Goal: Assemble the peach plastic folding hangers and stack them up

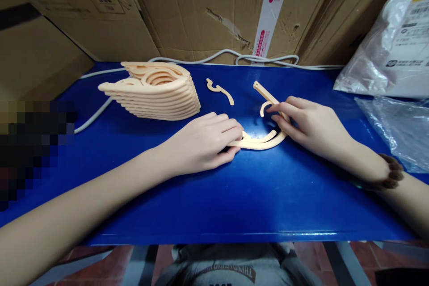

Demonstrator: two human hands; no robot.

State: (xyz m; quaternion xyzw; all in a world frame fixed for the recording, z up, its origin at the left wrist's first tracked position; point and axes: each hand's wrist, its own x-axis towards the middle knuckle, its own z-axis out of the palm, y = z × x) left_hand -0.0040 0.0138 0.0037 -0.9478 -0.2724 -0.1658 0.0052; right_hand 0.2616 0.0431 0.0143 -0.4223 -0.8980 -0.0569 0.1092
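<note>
A beige plastic folding hanger (259,145), bent into a curved V, lies low over the blue table in front of me. My left hand (211,140) is closed on its left end, and the fingers hide that tip. At the bend on the right, my right hand (306,120) pinches the hanger with thumb and fingers. A straight arm of it runs up and left past the right fingertips, next to a small hooked part. Beyond my hands lies a loose, wavy beige piece (220,91), touched by neither hand. To its left sits a neat stack of matching beige hangers (157,94).
Large cardboard boxes (201,9) stand along the back of the blue table (234,196). A white cable (208,59) runs along the rear edge and behind the stack. On the right are a labelled plastic bag (385,53) and clear plastic film (398,129).
</note>
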